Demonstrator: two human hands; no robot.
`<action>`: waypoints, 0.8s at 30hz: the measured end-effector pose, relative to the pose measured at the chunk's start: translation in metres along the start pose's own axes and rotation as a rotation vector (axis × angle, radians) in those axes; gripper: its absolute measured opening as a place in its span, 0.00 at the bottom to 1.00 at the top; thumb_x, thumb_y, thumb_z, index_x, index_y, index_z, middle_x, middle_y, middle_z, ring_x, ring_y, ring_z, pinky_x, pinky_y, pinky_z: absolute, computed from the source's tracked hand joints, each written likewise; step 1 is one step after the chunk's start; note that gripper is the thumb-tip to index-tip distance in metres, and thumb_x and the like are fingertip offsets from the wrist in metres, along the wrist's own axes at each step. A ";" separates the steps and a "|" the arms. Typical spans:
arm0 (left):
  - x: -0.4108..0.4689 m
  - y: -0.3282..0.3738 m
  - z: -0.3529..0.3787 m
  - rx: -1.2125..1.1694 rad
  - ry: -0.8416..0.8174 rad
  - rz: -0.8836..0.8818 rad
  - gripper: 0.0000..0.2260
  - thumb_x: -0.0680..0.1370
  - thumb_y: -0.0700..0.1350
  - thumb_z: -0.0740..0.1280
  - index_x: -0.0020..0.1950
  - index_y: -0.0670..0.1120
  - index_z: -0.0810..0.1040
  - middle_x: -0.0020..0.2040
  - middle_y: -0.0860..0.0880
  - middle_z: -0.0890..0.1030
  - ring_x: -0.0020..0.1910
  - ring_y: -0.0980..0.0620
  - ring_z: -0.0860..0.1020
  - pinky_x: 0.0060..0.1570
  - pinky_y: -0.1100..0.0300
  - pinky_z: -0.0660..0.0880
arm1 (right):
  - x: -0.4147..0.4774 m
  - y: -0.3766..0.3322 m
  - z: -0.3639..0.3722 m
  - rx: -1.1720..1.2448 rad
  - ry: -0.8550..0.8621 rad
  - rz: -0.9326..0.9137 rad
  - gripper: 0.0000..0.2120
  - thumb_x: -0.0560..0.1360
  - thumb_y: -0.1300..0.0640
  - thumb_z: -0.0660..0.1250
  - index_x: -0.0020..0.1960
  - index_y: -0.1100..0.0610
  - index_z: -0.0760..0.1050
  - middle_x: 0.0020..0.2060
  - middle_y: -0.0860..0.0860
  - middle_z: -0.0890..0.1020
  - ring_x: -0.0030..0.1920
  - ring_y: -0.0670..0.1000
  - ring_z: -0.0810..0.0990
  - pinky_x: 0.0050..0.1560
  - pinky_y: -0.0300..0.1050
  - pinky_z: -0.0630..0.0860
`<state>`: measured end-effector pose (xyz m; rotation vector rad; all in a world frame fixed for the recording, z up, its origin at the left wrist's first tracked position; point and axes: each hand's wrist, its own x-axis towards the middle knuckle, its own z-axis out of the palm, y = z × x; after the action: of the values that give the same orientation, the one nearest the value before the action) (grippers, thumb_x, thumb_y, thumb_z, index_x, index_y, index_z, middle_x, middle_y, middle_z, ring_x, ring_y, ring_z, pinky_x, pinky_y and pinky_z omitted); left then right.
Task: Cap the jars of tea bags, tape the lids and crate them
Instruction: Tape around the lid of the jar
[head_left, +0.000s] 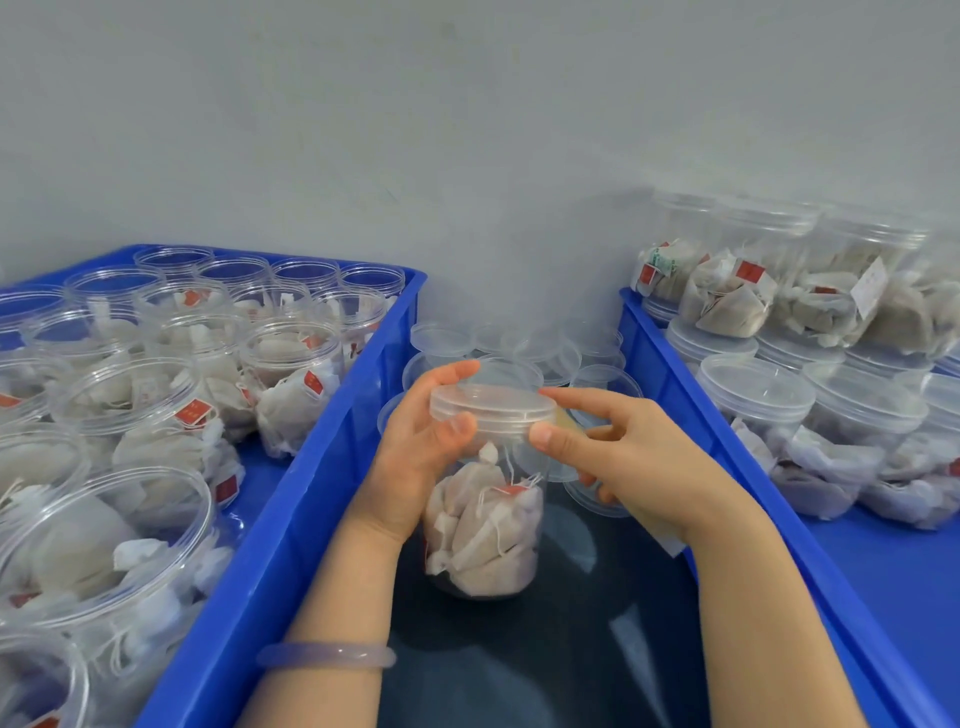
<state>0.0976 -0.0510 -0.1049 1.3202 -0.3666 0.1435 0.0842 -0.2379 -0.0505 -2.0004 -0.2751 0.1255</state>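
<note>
A clear plastic jar (485, 535) full of tea bags is held upright in the middle, between two blue crates. A clear lid (493, 405) sits on its mouth. My left hand (415, 457) grips the jar's neck and the lid's left edge, thumb in front. My right hand (613, 447) pinches the lid's right edge between thumb and forefinger. The left blue crate (291, 545) holds several uncapped jars of tea bags (291, 374). In the right blue crate (696, 415) lie several capped jars (758, 410), stacked in layers.
Loose clear lids (441, 340) lie in a heap behind the held jar, against the grey wall. A dark surface (545, 649) lies under the jar between the crates. A pale bangle (327, 656) circles my left wrist.
</note>
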 end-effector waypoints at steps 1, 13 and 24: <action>0.000 0.003 0.000 -0.002 -0.022 -0.048 0.44 0.55 0.64 0.77 0.64 0.44 0.71 0.61 0.37 0.76 0.60 0.40 0.76 0.60 0.45 0.73 | 0.001 0.001 0.000 0.002 -0.007 0.007 0.38 0.48 0.29 0.68 0.57 0.37 0.75 0.42 0.43 0.80 0.31 0.36 0.76 0.30 0.29 0.70; 0.006 0.010 0.007 0.391 0.138 -0.041 0.45 0.52 0.61 0.77 0.67 0.55 0.69 0.56 0.63 0.74 0.56 0.60 0.76 0.46 0.72 0.75 | 0.003 0.003 0.001 -0.087 -0.060 -0.043 0.35 0.55 0.32 0.71 0.62 0.31 0.70 0.51 0.44 0.82 0.48 0.43 0.82 0.51 0.44 0.78; 0.002 0.017 0.001 0.174 0.013 -0.086 0.46 0.47 0.68 0.77 0.61 0.50 0.75 0.53 0.49 0.83 0.53 0.51 0.81 0.46 0.62 0.78 | -0.005 0.002 -0.012 -0.132 0.008 -0.055 0.38 0.50 0.28 0.67 0.60 0.35 0.74 0.26 0.39 0.75 0.27 0.40 0.71 0.37 0.38 0.72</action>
<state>0.0937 -0.0480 -0.0883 1.5037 -0.2905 0.1141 0.0821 -0.2504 -0.0478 -2.1218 -0.3410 0.0657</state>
